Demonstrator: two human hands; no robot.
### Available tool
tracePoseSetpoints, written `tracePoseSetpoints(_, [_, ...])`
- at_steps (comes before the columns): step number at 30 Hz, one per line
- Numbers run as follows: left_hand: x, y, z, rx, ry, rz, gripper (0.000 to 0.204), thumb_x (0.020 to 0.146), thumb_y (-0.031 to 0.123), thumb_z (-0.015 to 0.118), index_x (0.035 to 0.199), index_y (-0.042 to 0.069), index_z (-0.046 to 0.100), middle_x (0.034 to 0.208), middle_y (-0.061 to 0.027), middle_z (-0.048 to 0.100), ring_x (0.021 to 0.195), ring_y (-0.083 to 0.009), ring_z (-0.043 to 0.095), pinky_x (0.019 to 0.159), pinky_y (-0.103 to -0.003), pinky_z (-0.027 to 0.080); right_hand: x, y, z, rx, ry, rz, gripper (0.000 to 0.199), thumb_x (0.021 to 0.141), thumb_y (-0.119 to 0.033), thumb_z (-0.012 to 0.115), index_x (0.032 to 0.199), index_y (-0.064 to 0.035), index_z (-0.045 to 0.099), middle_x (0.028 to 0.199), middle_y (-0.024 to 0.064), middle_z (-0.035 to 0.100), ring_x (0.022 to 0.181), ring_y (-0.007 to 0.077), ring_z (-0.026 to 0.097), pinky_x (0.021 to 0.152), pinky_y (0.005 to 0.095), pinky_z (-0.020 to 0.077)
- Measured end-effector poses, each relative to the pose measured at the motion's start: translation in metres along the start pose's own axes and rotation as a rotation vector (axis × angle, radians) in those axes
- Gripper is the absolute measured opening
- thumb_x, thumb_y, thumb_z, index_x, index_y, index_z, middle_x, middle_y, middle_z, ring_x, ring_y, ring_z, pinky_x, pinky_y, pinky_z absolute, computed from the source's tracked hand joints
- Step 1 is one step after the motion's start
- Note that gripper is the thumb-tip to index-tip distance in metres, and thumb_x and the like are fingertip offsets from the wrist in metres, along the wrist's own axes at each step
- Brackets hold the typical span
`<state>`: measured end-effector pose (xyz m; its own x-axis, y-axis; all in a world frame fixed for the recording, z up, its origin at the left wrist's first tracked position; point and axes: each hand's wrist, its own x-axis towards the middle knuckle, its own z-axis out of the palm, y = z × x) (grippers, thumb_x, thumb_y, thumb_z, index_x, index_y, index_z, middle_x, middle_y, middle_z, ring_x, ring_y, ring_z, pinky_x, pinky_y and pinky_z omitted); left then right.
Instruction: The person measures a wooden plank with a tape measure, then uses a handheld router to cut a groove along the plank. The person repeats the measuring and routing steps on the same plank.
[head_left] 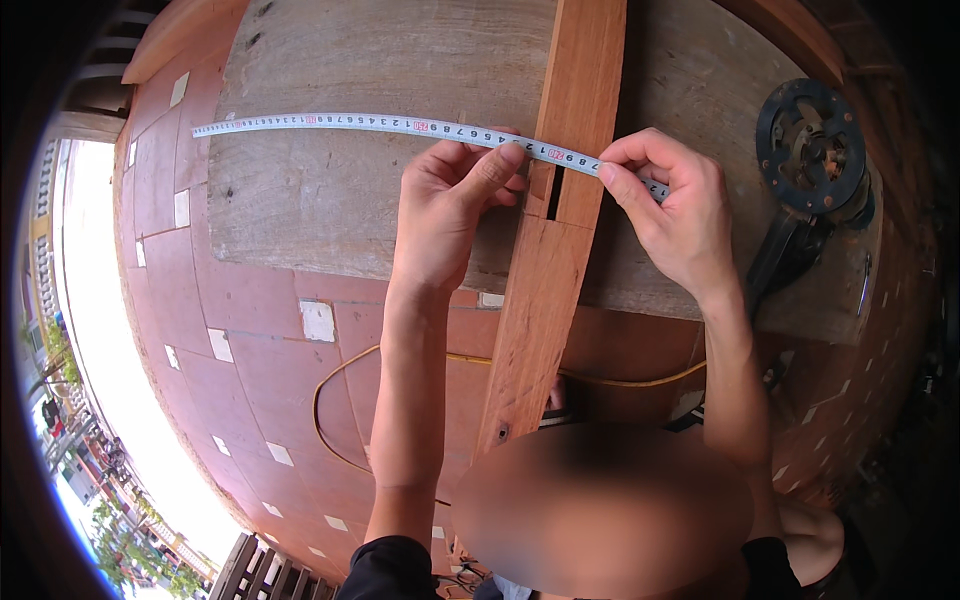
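Observation:
A white tape measure blade [375, 124] stretches across the view, its far part reaching out to the left. My left hand [455, 195] pinches it between thumb and fingers, just left of a long reddish wooden beam [545, 290]. On the beam's other side, my right hand [675, 200] grips the blade too, thumb and forefinger closed on it. Between my hands the blade crosses above the beam, close to a narrow dark slot [556, 192] cut in the wood. A short stretch of blade shows inside my right hand's curl; no tape case can be made out.
Under the beam lies a worn grey wooden board [330, 210]. A black round machine part with a ring-shaped face [810, 146] stands at the right. A yellow cable [318, 410] loops over the red tiled floor [250, 380]. A slatted wooden piece [262, 572] is at lower left.

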<state>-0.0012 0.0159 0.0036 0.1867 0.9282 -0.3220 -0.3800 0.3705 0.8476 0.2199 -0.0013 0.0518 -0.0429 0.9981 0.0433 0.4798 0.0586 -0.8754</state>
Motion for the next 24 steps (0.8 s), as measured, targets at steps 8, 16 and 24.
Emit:
tracePoseSetpoints(8, [-0.0022, -0.0072, -0.0009, -0.069, -0.011, 0.018, 0.017, 0.101, 0.014, 0.073, 0.109, -0.001, 0.073, 0.096, -0.0086, 0.077, 0.085, -0.0122, 0.070, 0.078, -0.028, 0.058, 0.0041, 0.0029, 0.0060, -0.037, 0.019, -0.100, 0.004, 0.089, -0.001, 0.078, 0.091, -0.0003, 0.074, 0.080, 0.0072, 0.066, 0.066, 0.0165, 0.063, 0.060, 0.0301, 0.0485])
tracePoseSetpoints(16, [-0.0019, -0.0081, -0.0031, -0.076, -0.025, 0.022, 0.016, 0.104, 0.013, 0.069, 0.111, -0.001, 0.072, 0.099, -0.0109, 0.078, 0.086, -0.0128, 0.071, 0.081, -0.028, 0.059, 0.0054, 0.0065, 0.0069, -0.046, 0.024, -0.078, 0.006, 0.088, -0.004, 0.080, 0.090, -0.0006, 0.075, 0.080, 0.0071, 0.067, 0.065, 0.0157, 0.062, 0.059, 0.0301, 0.0484])
tracePoseSetpoints(24, [-0.0010, -0.0097, -0.0048, -0.076, -0.045, 0.048, 0.014, 0.105, 0.013, 0.066, 0.109, 0.001, 0.073, 0.099, -0.0124, 0.078, 0.085, -0.0145, 0.073, 0.079, -0.028, 0.060, 0.0056, 0.0046, 0.0072, -0.041, 0.038, -0.060, 0.006, 0.087, -0.004, 0.081, 0.089, -0.0012, 0.076, 0.080, 0.0063, 0.067, 0.064, 0.0143, 0.062, 0.059, 0.0291, 0.0481])
